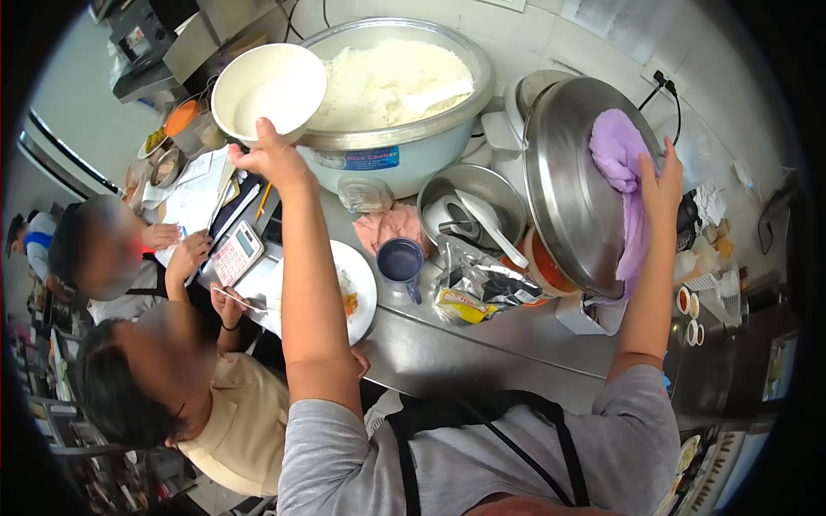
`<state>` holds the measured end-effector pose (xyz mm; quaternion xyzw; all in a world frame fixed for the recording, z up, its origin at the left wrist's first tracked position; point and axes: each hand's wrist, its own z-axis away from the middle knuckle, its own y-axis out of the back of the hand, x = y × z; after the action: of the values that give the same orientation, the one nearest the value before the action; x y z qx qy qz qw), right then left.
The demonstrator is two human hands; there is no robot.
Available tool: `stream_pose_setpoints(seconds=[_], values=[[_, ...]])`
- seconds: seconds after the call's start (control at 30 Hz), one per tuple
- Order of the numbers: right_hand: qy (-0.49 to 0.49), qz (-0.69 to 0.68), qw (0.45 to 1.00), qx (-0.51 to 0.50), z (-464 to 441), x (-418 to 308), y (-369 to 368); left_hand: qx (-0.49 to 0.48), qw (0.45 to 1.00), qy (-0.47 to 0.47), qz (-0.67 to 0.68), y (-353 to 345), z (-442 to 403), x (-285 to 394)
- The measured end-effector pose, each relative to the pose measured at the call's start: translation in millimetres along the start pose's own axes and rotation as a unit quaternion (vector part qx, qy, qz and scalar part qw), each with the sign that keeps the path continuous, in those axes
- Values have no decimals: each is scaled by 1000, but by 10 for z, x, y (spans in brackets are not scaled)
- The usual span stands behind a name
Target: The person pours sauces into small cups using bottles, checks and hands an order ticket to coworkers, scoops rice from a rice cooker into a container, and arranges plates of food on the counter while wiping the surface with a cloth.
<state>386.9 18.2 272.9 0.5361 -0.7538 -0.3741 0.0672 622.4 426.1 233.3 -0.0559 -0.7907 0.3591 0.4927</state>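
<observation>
My left hand (280,163) grips a cream-white bowl (249,90) by its near rim, thumb on the edge. The bowl is tilted beside the large rice cooker (379,168), which stands uncovered and full of white cooked rice (396,82). On the right, a big round steel lid (551,172) stands tipped up on edge. My right hand (661,185) is at the lid's right edge, its thumb and fingers closed on a purple cloth (618,155) draped over the lid. Part of the right fingers' grip is hidden.
On the steel counter (430,353) sit a steel bowl (469,193) with a white-handled scoop, a blue mug (400,260), a silver packet (477,284), a pink cloth (387,228), a plate (361,301) of food and a calculator (237,255). Two people are close on my left.
</observation>
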Motion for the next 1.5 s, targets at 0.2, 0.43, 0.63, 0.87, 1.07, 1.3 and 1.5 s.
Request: stream_pose_setpoints(seconds=[0.2, 0.43, 0.63, 0.87, 1.07, 1.3, 1.5], values=[[-79, 139, 985, -67, 65, 132, -205, 8, 1000, -1, -6, 59, -152, -8], [-61, 132, 989, -1, 37, 186, -224, -3, 999, -24, 31, 38, -277, -201], [195, -108, 973, -52, -459, -1129, -250, -39, 995, -90, -29, -175, -432, -278], [379, 135, 836, -373, -608, -2566, -1924, -1, 952, -188, -243, -370, -505, -452], [395, 191, 750, -495, -652, -2714, -2577, -25, 956, -151, -252, -389, -432, -359], [344, 278, 856, -267, -1300, -2866, -2704, -49, 950, -143, -272, -368, -398, -319], [442, 269, 807, -286, -1107, -2875, -2931, -61, 955, -169, -238, -347, -458, -402]])
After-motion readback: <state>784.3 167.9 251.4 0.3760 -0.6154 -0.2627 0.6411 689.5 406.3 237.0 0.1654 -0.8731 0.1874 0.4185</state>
